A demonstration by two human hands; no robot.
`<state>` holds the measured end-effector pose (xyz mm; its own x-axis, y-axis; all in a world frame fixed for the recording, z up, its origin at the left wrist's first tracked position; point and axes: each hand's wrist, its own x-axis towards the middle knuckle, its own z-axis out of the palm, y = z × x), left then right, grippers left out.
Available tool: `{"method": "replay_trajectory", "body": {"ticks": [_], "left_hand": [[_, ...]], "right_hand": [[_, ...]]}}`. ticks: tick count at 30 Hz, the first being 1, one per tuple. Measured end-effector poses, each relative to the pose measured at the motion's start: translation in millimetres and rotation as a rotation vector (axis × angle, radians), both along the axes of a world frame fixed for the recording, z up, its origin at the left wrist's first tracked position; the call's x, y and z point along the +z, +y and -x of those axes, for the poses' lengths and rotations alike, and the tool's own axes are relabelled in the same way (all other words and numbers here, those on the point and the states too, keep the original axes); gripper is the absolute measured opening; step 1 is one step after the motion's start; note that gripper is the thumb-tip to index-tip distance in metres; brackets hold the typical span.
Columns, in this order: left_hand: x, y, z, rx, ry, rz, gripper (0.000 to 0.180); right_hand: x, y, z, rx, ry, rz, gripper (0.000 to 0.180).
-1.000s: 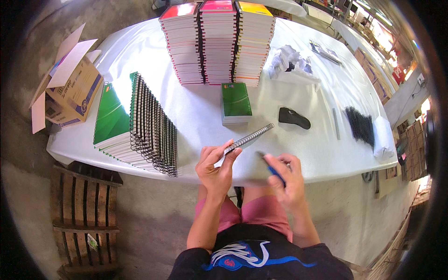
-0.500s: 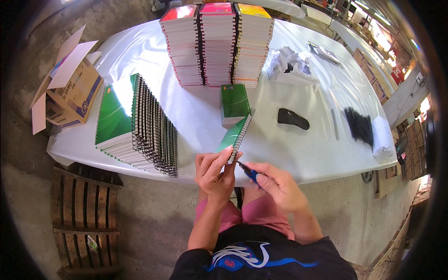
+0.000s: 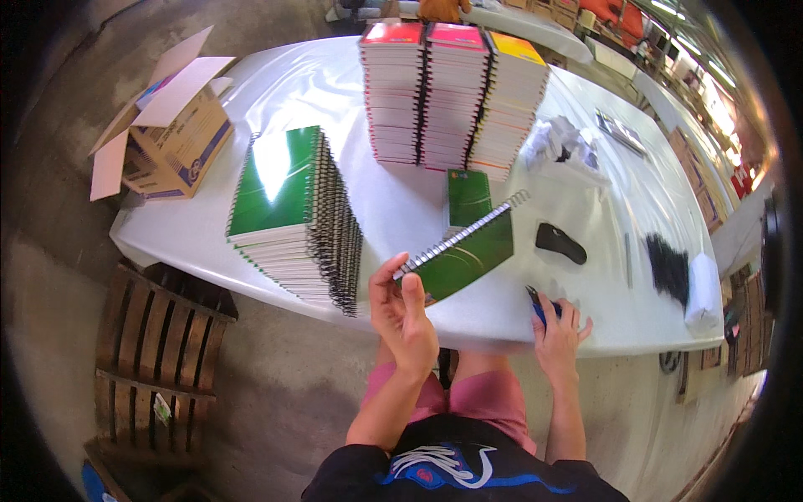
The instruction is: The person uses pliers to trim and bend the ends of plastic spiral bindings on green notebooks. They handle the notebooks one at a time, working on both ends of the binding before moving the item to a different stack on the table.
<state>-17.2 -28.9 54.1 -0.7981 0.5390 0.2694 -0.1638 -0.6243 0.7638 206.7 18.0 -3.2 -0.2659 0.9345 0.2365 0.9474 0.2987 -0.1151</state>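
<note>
Holding a green spiral notebook [image 3: 467, 251] by its near corner, with the left hand [image 3: 404, 316], thumb and fingers pinched on the coil end. Tilted up above the white table [image 3: 393, 209], just over the near edge. Long side running from the hand, low and near, up and away to the right, coil along the top edge, far corner pointing at the tall piles. Wrapped tight around a small blue tool [image 3: 538, 307], the right hand [image 3: 559, 330], resting at the table edge, apart from the notebook. Lying flat just past the held one, another green notebook [image 3: 467, 197]. Beside that, a black object [image 3: 560, 243]. Leaning to the left, a row of green notebooks [image 3: 293, 217]. Standing farther back, three tall notebook stacks [image 3: 452, 92]. Sitting at the far left corner, an open cardboard box [image 3: 171, 130].
</note>
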Motion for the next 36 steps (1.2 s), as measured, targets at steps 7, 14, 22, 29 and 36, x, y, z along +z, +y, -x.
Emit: {"method": "replay_trajectory", "body": {"ticks": [7, 14, 22, 29, 36], "left_hand": [[35.3, -43.1, -4.7, 0.044, 0.158, -0.241, 0.024], [86.4, -79.2, 59.3, 0.618, 0.814, -0.030, 0.025], [112.0, -50.9, 137.3, 1.035, 0.979, 0.382, 0.016], [70.1, -33.2, 147.8, 0.678, 0.734, 0.286, 0.025], [54.0, -30.8, 154.2, 0.760, 0.713, 0.195, 0.042]], "right_hand": [[75.4, -6.6, 69.6, 0.608, 1.442, 0.337, 0.064], [192.5, 17.2, 185.4, 1.001, 1.685, 0.430, 0.060], [224.5, 81.1, 307.3, 1.027, 0.860, 0.016, 0.042], [155.1, 86.6, 324.1, 0.946, 0.952, 0.340, 0.040], [139.2, 88.6, 311.8, 0.820, 1.179, 0.136, 0.054]]}}
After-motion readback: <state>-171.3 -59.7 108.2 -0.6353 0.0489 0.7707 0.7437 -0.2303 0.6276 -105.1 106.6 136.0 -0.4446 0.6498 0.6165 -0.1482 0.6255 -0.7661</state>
